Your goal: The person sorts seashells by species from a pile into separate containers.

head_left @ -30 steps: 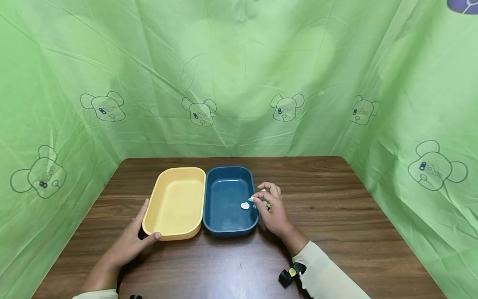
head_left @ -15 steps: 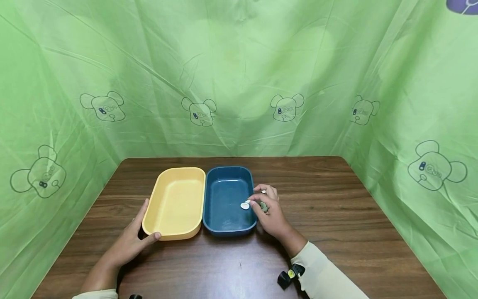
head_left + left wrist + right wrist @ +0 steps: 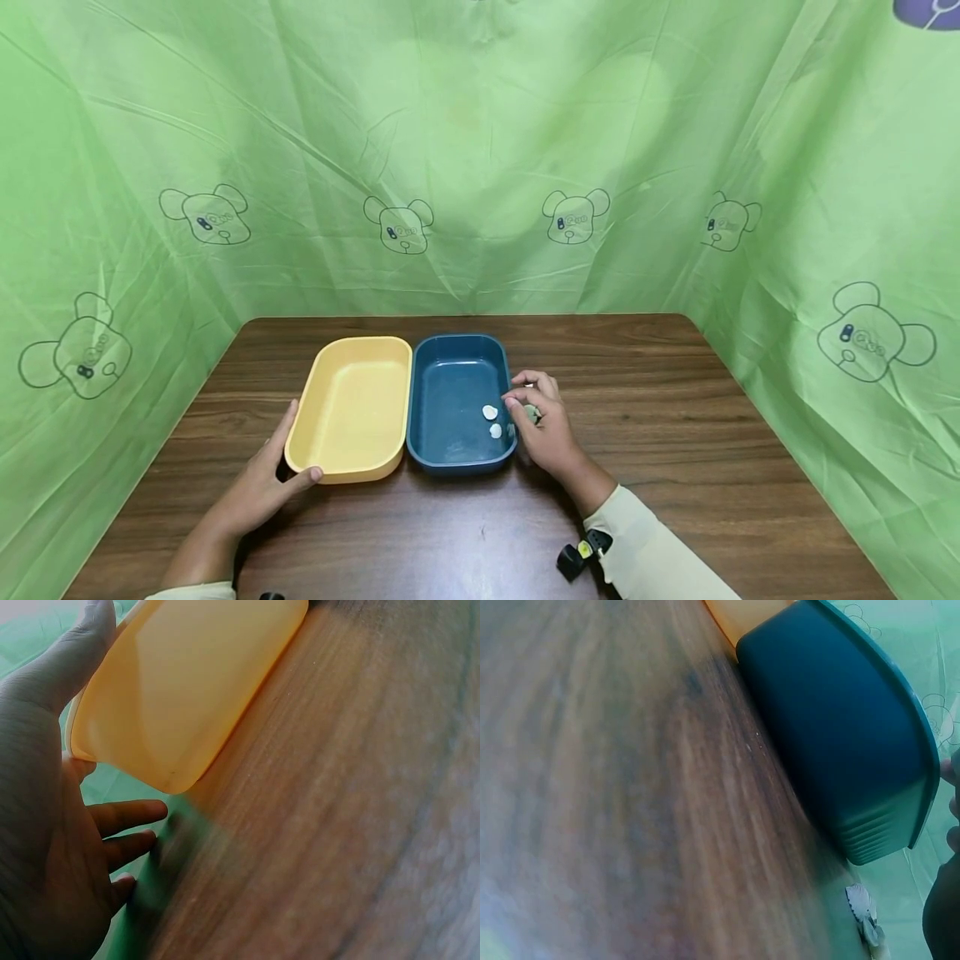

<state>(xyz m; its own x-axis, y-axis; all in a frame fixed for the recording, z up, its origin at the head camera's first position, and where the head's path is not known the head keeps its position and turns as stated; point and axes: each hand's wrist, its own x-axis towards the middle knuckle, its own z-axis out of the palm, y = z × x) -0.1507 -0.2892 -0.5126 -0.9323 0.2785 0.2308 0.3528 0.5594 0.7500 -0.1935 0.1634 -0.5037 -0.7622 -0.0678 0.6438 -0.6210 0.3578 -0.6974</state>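
Note:
Two small white seashells (image 3: 490, 412) lie on the floor of the blue tray (image 3: 450, 450), near its right wall. Over that wall hovers my right hand (image 3: 547, 425), thumb and index finger bent close together, with no shell visible between them. Under it, partly hidden, is a greenish piece (image 3: 532, 413); the right wrist view has whitish, ridged shells (image 3: 861, 904) beyond the tray's end. My left hand (image 3: 258, 492) rests at the near left corner of the yellow tray (image 3: 352, 471), thumb along the front rim. Its other fingers stretch straight in the left wrist view.
Both trays stand side by side on a brown wooden table (image 3: 637, 400). Green cloth (image 3: 480, 150) with bear-head drawings encloses the far side and both flanks. A black band with a small device (image 3: 585, 550) is on my right wrist.
My right hand has let go of a white seashell, which now lies in the blue tray just nearer than the first. The left hand and both trays stay in place.

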